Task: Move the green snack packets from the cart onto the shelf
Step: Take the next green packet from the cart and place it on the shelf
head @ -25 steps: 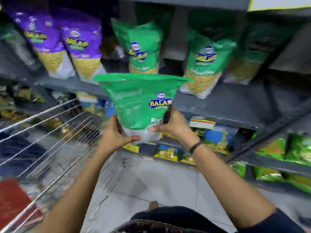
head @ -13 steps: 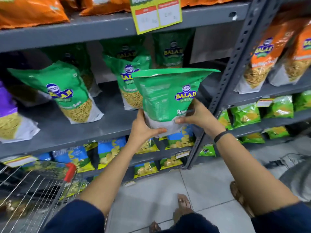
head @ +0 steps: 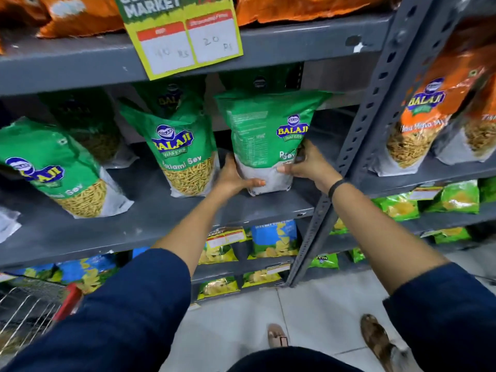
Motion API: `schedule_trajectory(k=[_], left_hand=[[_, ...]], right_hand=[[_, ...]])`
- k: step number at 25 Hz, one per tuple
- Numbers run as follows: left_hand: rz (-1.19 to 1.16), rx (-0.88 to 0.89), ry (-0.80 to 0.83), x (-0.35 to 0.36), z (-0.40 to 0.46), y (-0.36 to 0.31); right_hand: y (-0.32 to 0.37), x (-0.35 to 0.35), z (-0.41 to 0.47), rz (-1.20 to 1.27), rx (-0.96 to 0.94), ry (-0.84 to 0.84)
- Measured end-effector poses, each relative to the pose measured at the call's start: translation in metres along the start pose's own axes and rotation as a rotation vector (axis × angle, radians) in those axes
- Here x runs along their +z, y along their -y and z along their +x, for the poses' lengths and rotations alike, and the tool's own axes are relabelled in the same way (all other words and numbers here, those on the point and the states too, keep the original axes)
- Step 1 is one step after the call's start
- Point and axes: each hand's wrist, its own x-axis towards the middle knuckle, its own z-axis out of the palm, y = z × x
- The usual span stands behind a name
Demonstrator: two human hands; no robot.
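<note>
- The cart point(head: 29, 310) sits low at my left, only its wire rim and red handle in view; I cannot tell what is left in it.
- Two green packets point(head: 177, 146) already stand on the shelf point(head: 150, 218), both reading "BALAJI WAFERS" and "Sev" over a window of yellow strands.
- My left hand point(head: 233, 178) grasps the lower left edge of the packet point(head: 268, 135) I am placing, thumb across its white base.
- That packet stands upright at the right end of the shelf, back panel towards me; its base looks to be just meeting the board. It shows the "BALAJI WAFERS" badge and part of "Sev".
- My right hand point(head: 308, 165) grips the lower right corner, fingers wrapped behind.
- This is the set-down step, I judge. Next: settle the base flat, nudge it back into line, let go with both hands, and turn to the cart.
- The tag point(head: 182, 36) above reads "MARKET", with "20" handwritten.
- Orange packets point(head: 424, 116) on the right carry the same Balaji badge.
</note>
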Motion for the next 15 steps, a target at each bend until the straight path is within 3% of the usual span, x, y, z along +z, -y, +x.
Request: schedule_trajectory(k=[7, 12, 15], left_hand=[[-0.071, -0.032, 0.059, 0.012, 0.021, 0.018], [-0.456, -0.215, 0.088, 0.011, 0.018, 0.005], [-0.576, -0.220, -0.030, 0.014, 0.020, -0.003]], right_hand=[[-0.022, -0.001, 0.019, 0.034, 0.084, 0.017], [-0.043, 0.040, -0.018, 0.283, 0.081, -0.304], [-0.053, 0.073, -0.034, 0.437, 0.137, -0.256]])
